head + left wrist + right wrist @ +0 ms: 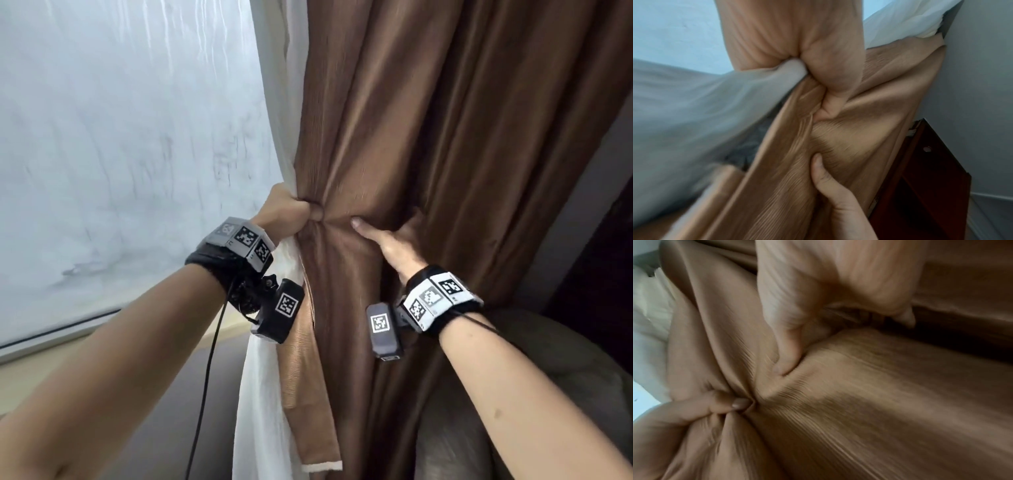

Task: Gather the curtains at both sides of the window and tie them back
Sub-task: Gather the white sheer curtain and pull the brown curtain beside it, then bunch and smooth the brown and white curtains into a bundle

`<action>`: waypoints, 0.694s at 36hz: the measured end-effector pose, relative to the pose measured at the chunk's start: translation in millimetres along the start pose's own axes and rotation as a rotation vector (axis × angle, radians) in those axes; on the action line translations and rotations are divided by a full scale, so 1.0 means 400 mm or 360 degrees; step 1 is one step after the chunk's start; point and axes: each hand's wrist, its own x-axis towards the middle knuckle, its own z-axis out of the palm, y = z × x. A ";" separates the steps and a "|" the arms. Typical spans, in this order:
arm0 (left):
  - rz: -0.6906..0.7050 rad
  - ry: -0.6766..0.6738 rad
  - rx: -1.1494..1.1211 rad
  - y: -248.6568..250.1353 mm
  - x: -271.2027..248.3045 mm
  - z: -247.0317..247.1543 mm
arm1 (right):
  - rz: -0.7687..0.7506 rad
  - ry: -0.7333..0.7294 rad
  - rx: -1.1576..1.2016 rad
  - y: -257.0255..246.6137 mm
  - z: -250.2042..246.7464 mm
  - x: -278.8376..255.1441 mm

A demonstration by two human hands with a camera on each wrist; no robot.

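Note:
A brown curtain [428, 137] hangs at the right side of the window, with a white sheer curtain [263, 394] along its left edge. My left hand [294, 209] grips a bunch of the brown fabric and the sheer together in a fist. My right hand [390, 236] holds the folds just to its right, thumb flat on the front and fingers tucked behind a fold. In the left wrist view the left hand [830, 73] clenches the brown curtain [859, 129] above the right hand [830, 183]. In the right wrist view the right hand's thumb [787, 345] presses into the fabric near the left hand [715, 405].
The pale window pane [120, 137] and its sill [51, 346] lie to the left. Dark wooden furniture [603, 257] stands at the right by a grey wall. A grey cushion [513, 377] sits low right. A lighter tan strip [308, 394] hangs below my left hand.

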 end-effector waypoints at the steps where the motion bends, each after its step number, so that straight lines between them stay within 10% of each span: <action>1: -0.0014 -0.0024 0.0000 -0.001 0.002 0.001 | -0.0009 -0.0062 0.0000 -0.001 0.002 0.006; 12: -0.0172 -0.0232 0.0001 0.009 -0.021 -0.031 | -0.0009 0.0196 -0.0088 -0.029 0.027 0.039; 25: -0.0196 -0.0238 0.0007 0.019 -0.006 0.011 | -0.0390 -0.0186 -0.0307 -0.072 0.111 -0.041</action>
